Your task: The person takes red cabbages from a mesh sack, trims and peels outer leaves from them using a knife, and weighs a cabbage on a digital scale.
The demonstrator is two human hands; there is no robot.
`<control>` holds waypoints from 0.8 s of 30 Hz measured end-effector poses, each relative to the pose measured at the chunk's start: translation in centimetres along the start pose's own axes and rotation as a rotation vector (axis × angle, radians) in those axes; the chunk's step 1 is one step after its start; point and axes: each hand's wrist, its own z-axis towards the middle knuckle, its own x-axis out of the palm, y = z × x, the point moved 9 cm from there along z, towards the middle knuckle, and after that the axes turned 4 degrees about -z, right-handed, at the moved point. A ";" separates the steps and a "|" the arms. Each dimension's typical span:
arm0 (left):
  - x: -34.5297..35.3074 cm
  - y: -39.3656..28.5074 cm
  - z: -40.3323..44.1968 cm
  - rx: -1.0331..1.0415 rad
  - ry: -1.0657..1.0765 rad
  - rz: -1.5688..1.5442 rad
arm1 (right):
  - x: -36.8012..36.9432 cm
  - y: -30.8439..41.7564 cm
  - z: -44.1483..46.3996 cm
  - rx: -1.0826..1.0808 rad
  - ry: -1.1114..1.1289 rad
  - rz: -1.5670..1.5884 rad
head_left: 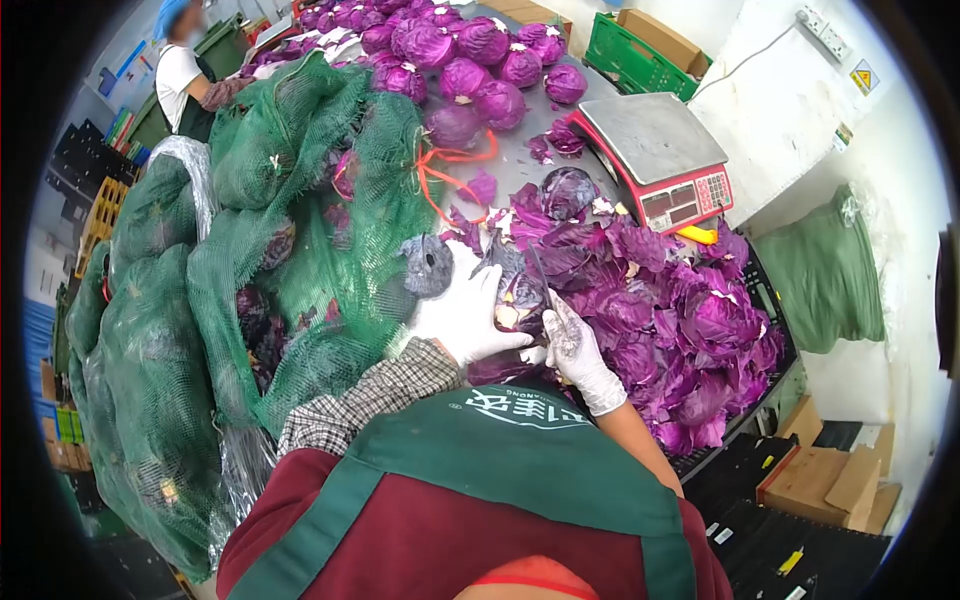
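My left hand (462, 312), in a white glove, is wrapped against a red cabbage (521, 292) and steadies it on the table; its pale stem end faces me. A knife (541, 268) is in the closed grip of my right hand (578, 352), which wears a thin whitish glove. The blade points away from me along the cabbage's right side, close to it or touching. Just left of my left hand sits a dark, dull cabbage (427, 266) at the mouth of a green mesh sack (345, 255).
Loose purple leaves (690, 330) heap up on the right. Behind them stands a red scale (657, 160), with a green crate (640, 55) beyond. Peeled cabbages (465, 75) pile at the back. Full mesh sacks (150, 350) crowd the left, near a person (185, 80) in a blue cap.
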 end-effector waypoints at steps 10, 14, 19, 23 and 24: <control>3.5 -0.7 2.4 -0.012 0.158 -0.115 | -0.3 4.8 0.3 -0.232 0.040 -0.572; 3.4 -1.5 2.4 0.015 0.083 -0.182 | -1.0 4.1 2.1 -0.398 0.022 -0.612; 3.0 -2.0 1.7 0.044 0.042 -0.125 | -2.9 1.7 5.4 -0.222 0.066 -0.422; 0.3 -1.1 -0.6 0.035 -0.004 -0.083 | -9.1 -3.1 5.9 0.099 -0.208 0.043; 0.2 0.1 -0.9 0.016 -0.048 -0.189 | -11.0 -3.2 5.2 0.108 -0.315 0.199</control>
